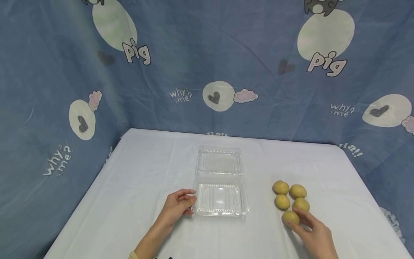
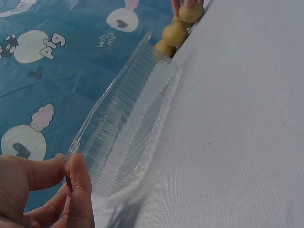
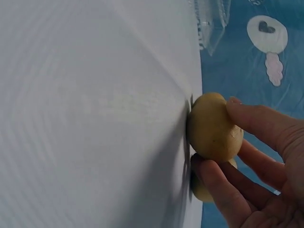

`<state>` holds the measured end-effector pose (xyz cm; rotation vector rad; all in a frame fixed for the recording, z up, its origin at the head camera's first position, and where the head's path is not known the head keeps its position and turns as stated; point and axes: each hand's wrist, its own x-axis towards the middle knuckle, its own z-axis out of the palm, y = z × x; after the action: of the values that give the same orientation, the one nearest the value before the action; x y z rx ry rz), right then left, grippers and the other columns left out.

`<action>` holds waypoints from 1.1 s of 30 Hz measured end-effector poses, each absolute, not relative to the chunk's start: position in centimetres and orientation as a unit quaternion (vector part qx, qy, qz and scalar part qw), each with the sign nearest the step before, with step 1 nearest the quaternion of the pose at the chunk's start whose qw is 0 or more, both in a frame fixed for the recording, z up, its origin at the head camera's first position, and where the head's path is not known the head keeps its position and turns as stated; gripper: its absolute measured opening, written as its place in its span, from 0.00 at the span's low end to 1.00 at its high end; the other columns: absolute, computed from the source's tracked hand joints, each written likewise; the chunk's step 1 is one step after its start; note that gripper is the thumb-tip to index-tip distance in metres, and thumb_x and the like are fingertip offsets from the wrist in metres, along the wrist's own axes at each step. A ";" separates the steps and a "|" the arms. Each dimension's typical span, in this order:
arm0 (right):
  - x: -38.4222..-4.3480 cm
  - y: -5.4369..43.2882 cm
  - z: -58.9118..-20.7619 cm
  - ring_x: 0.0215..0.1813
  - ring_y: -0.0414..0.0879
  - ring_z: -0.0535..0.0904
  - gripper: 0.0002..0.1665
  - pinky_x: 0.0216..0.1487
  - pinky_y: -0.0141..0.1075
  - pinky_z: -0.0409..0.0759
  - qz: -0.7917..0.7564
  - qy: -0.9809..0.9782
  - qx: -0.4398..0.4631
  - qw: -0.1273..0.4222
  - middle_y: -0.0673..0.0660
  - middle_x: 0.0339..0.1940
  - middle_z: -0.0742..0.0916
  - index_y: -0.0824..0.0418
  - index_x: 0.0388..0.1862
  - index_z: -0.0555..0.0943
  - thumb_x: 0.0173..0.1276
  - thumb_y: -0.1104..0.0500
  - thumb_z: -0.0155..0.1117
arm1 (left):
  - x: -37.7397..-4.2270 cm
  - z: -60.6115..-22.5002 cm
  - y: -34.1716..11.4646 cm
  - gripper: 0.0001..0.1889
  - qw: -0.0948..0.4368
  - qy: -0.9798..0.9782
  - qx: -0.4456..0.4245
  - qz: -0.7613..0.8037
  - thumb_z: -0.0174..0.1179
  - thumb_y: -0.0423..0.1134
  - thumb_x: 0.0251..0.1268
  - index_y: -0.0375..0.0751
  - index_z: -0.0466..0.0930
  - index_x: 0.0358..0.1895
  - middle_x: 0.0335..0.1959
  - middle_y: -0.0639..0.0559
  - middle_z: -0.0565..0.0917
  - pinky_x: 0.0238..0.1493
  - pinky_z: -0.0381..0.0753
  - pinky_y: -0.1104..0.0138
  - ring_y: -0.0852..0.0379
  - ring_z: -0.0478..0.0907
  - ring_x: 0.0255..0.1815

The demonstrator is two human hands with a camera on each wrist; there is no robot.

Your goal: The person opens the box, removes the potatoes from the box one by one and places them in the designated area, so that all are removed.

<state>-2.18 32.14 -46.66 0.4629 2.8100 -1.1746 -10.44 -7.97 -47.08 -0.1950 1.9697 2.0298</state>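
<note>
A clear plastic clamshell box lies opened flat, its lid folded toward the back. My left hand is at its left side. In the left wrist view my thumb and fingers pinch the box's rim. On the right my right hand holds a yellow egg-shaped piece of produce, thumb on one side and fingers on the other. Its exact kind cannot be told; the skin looks smooth and dull in the right wrist view. Several like it lie grouped just beyond.
A white cloth covers the table. Blue printed fabric hangs behind it and on the left. The table's far edge runs behind the box lid. White cloth lies between the box and the yellow pieces.
</note>
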 end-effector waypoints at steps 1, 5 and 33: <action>-2.1 32.2 -46.6 0.59 0.62 0.77 0.42 0.57 0.59 0.75 -0.383 0.910 0.154 0.031 0.65 0.59 0.81 0.63 0.66 0.73 0.60 0.39 0.71 | -10.4 -47.1 -8.0 0.20 0.153 0.687 -0.068 0.708 0.66 0.35 0.63 0.28 0.76 0.55 0.33 0.48 0.78 0.30 0.84 0.69 0.58 0.75 0.29; -1.7 32.4 -46.3 0.59 0.62 0.77 0.37 0.56 0.55 0.77 -0.379 0.909 0.171 0.000 0.63 0.57 0.83 0.62 0.64 0.75 0.62 0.42 0.71 | -10.4 -47.1 -8.0 0.20 0.153 0.687 -0.067 0.708 0.66 0.35 0.63 0.27 0.75 0.55 0.32 0.48 0.78 0.30 0.84 0.69 0.58 0.76 0.29; -2.3 26.2 -44.4 0.45 0.38 0.83 0.14 0.45 0.28 0.83 -0.457 0.884 -0.007 -0.103 0.50 0.45 0.87 0.59 0.50 0.84 0.66 0.58 0.70 | -10.2 -46.7 -8.1 0.22 0.126 0.708 -0.087 0.689 0.60 0.46 0.70 0.31 0.77 0.56 0.39 0.43 0.80 0.34 0.86 0.66 0.55 0.77 0.31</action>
<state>-2.34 26.17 -44.44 -0.0248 2.9746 -1.5376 -10.23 -8.12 -46.66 -0.2538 2.0622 2.0063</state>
